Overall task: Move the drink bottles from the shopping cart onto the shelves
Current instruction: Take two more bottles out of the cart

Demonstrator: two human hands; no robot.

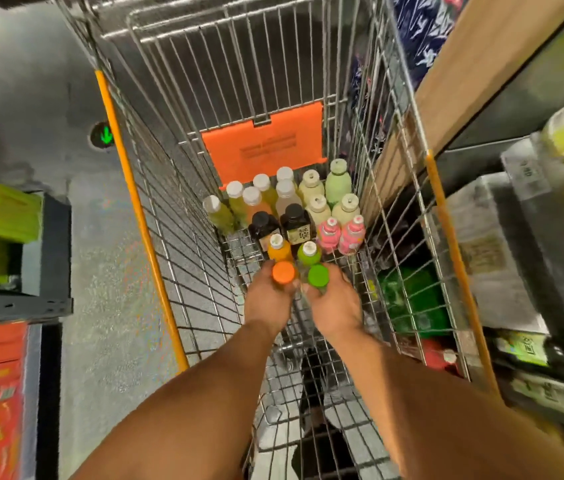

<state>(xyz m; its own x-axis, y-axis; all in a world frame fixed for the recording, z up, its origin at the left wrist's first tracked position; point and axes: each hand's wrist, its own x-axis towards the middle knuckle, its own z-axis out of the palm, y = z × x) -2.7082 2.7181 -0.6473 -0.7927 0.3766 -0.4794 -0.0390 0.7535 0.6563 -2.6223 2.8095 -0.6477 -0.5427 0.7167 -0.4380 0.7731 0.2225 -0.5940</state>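
Left hand [266, 299] wrapped around orange-cap bottle [284, 271], right hand [334, 301] around green-cap bottle [318, 276]; both upright, low in cart [391, 188]. Shelves [515, 188] lie right, nearer right hand.

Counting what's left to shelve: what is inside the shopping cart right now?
Inside the shopping cart, upright bottles crowd the far end: white-capped ones, two dark bottles and two pink bottles. The left hand and right hand each grip one; both hide those bottles' bodies.
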